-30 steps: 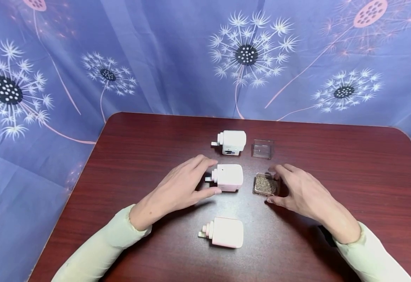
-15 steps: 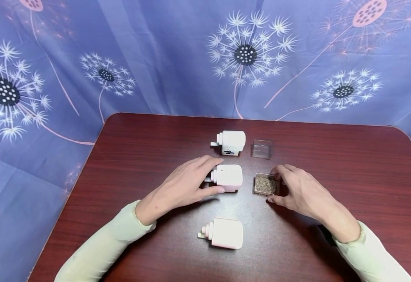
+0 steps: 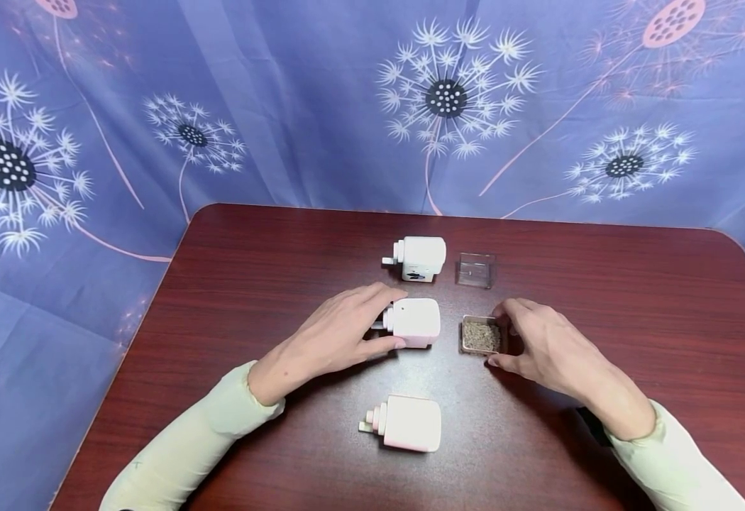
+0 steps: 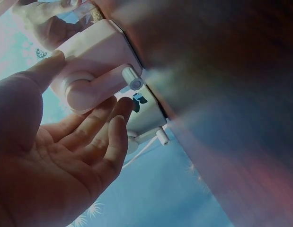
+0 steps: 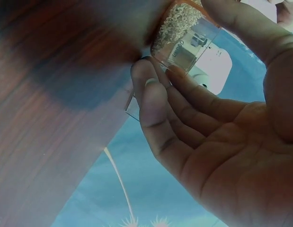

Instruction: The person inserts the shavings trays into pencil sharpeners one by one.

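Observation:
The left hand point(image 3: 340, 330) holds a pale pink hand-crank pencil sharpener point(image 3: 417, 321) from its crank side, thumb on the near side and fingers on the far side. In the left wrist view, the crank point(image 4: 101, 90) of that sharpener faces the palm. To the right, a small clear drawer point(image 3: 481, 336) stands on the table, filled with brownish bits like shavings. Thumb and fingers of the right hand point(image 3: 554, 348) grip this drawer by its near and far sides. The right wrist view shows the bits point(image 5: 182, 21) through the clear wall.
A white sharpener point(image 3: 423, 257) with a dark print stands farther back, and a cream-pink one point(image 3: 413, 423) nearer. Beside the white one lies another clear drawer point(image 3: 476, 270). The wooden table point(image 3: 270, 248) ends at a blue dandelion-print curtain point(image 3: 321, 106).
The left hand has moved slightly right, its fingertips closer round the middle sharpener. The right hand and filled drawer have shifted very slightly right, the drawer turning a little straighter.

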`<state>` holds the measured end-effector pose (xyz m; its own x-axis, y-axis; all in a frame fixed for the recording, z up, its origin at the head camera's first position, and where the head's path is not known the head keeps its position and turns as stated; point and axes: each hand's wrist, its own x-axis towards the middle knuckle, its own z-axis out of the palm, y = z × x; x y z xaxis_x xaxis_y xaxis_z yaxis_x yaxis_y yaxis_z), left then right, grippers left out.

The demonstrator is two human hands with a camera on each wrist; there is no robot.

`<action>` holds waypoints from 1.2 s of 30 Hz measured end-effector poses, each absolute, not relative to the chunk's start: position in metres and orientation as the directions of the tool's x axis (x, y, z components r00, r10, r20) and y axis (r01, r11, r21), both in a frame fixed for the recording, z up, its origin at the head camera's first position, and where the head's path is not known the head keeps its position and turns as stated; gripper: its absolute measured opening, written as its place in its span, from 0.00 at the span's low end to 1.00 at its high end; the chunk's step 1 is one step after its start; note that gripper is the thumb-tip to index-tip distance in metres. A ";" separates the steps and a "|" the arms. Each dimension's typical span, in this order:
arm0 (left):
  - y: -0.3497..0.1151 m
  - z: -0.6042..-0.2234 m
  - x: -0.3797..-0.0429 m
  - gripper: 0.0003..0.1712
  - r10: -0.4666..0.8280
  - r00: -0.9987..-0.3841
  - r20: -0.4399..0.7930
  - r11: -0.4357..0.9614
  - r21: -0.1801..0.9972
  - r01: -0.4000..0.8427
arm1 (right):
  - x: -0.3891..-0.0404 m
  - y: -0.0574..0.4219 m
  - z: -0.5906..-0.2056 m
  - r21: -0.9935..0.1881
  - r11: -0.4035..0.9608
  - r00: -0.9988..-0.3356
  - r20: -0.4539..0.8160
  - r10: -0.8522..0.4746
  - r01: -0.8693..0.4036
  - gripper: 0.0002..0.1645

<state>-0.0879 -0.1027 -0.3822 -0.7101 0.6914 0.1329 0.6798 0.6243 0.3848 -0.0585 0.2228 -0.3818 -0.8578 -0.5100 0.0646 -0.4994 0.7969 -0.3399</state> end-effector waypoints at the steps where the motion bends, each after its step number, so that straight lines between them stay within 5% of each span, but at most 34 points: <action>1: -0.103 -0.382 -0.088 0.37 0.692 -0.710 0.133 0.624 0.384 0.680 | -0.059 0.223 -0.382 -0.340 0.795 -0.856 0.068 -0.512 -0.502 0.32; 36: -0.103 -0.383 -0.089 0.37 0.697 -0.704 0.137 0.620 0.379 0.687 | -0.061 0.210 -0.380 -0.339 0.799 -0.854 0.031 -0.519 -0.497 0.31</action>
